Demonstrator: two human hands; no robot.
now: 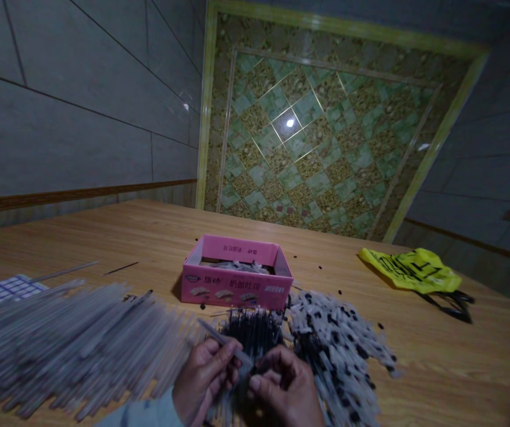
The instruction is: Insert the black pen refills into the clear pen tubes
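Observation:
In the head view, my left hand (208, 375) is closed on a translucent tube (225, 339), which slants from upper left down toward my other hand. My right hand (285, 385) is pinched at the tube's lower end; a small dark piece seems to be at its fingertips, too blurred to make out. Beneath and beyond both hands lies a bundle of thin black sticks (255, 332). Many clear tubes (90, 338) are heaped on the left. At the right is a pile of whitish pieces with black ends (339, 338).
A pink box (237, 290) holding pale pieces stands beyond my hands on the wooden table (437, 356). A yellow bag (410, 270) with black straps lies at the right. A checked cloth (12, 289) and a thin dark rod (120, 268) are at the left.

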